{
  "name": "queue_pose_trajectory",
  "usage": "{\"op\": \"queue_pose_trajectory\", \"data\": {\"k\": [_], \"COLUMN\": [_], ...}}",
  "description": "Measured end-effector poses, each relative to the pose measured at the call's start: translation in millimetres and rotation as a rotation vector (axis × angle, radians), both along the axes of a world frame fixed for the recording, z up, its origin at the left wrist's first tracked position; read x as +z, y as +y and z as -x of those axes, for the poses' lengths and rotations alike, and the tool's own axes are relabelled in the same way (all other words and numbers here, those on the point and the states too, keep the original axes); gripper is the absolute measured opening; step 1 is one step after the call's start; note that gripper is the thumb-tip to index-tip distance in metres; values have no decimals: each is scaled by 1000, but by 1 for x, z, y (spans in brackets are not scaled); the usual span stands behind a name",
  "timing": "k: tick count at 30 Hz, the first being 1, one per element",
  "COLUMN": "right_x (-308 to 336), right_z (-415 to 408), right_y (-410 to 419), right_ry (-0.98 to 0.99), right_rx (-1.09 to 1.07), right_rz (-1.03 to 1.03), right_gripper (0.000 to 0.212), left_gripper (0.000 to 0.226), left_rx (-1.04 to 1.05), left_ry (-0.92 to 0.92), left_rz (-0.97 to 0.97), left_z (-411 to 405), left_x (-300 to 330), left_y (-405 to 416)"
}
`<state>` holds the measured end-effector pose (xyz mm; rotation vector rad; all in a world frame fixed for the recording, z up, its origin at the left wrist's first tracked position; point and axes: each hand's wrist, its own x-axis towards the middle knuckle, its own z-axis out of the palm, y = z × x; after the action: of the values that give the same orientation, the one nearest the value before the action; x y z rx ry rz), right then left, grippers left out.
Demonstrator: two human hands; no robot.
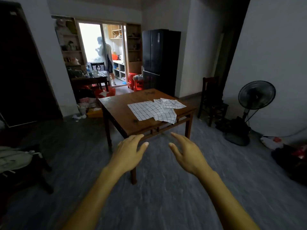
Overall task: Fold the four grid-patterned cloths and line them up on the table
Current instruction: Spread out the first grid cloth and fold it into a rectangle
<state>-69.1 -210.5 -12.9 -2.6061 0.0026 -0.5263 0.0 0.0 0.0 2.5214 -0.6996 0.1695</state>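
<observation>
White cloths with a dark grid pattern (155,110) lie unfolded and overlapping in a loose heap on the right half of a brown wooden table (119,112). One spreads flat toward the left; the others are crumpled over each other, one corner hanging past the near right edge. My left hand (128,152) and my right hand (187,151) are stretched out in front of me, fingers straight and spread, holding nothing. Both hands are short of the table, above the grey floor, near its closest corner.
A dark wooden chair (211,100) and a black standing fan (254,103) stand right of the table. A black fridge (160,60) is behind it. Red stools (135,82), a cluttered dining table (90,77) and a person (106,55) in the kitchen doorway are at the back.
</observation>
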Motion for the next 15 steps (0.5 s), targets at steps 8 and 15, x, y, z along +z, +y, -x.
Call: {"op": "queue_pose_trajectory", "data": {"k": [8,15], "right_x": [10,-6], "right_z": [-118,-195], "right_y": [-18,-55], "right_ry": [11,36], "right_rx": [-14,-23], "right_rz": [53,39], "right_gripper": [49,48], "left_gripper": [51,45], "left_rx": [-15,-29], "left_ry": [35,5], "left_rz": [42,70], "left_z": [-127,-205], "left_x": [-12,-24], "left_y": [-23,-56]}}
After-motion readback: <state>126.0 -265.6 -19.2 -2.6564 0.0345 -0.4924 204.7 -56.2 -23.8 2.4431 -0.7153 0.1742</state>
